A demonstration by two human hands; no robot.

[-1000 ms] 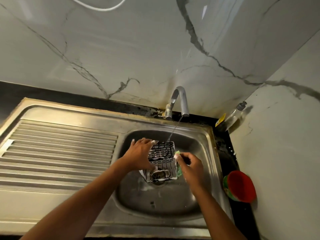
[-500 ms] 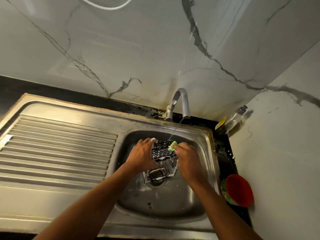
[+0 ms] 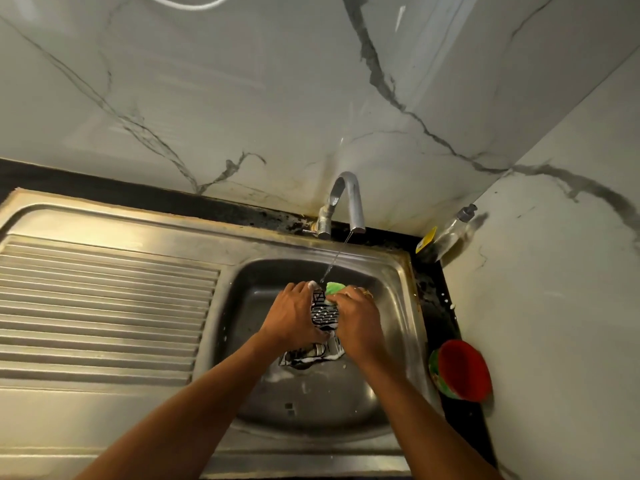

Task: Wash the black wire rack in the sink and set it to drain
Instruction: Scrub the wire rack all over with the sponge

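Steel sink (image 3: 398, 271), tap (image 3: 346, 199) running; your left hand (image 3: 294, 317) grips black wire rack (image 3: 323, 313) steady; right hand (image 3: 356, 320) pinches green sponge (image 3: 334, 288) on far edge.

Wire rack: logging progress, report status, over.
Left hand grips wire rack in sink. Right hand holds green sponge to it. Soapy, water running. Nothing blocking.

- The sink (image 3: 406, 271) is set in the counter (image 3: 437, 306), its basin to the right of the drainboard (image 3: 104, 306).
- The tap (image 3: 346, 199) stands behind the basin, against the wall (image 3: 242, 98).
- The wire rack (image 3: 323, 314) lies in the basin, between the left hand (image 3: 294, 317) and the right hand (image 3: 358, 325).
- The sponge (image 3: 334, 288) sits at the rack's far end, under the right fingers (image 3: 346, 296).
- A bottle (image 3: 450, 230) leans in the counter's back right corner; a bowl (image 3: 462, 370) lies nearer, right of the sink.
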